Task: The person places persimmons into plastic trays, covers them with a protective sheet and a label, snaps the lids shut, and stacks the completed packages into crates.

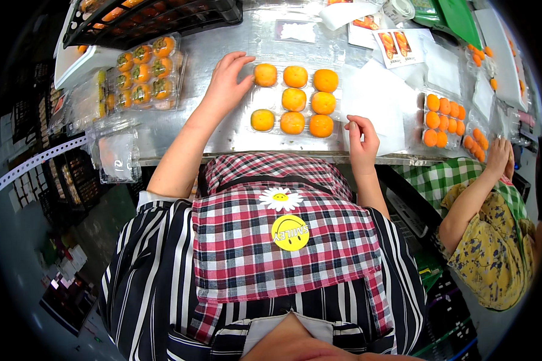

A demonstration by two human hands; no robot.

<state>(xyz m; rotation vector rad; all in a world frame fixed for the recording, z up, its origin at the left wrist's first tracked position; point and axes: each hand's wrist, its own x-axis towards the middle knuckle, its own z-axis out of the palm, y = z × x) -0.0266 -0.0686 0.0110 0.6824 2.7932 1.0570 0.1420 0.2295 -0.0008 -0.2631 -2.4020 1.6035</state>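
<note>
In front of me on the metal table lies a clear plastic tray [272, 99] holding several orange persimmons [293, 100], smooth ends up. The middle place of its left column holds no fruit. My left hand [227, 79] is open at the tray's far left corner, its fingers stretched toward the upper left persimmon [265, 75]. Whether they touch it I cannot tell. Beside the tray's right edge is my right hand [364, 142], open, with loosely bent fingers and nothing seen in them.
Packed persimmons [141, 73] with leafy tops stand at the left, below a black crate [156, 24]. White sheets [376, 102] and printed fruit cards [399, 47] lie to the right. Another filled tray [444, 120] is near a co-worker's hands [500, 157]. A green container [451, 21] stands far right.
</note>
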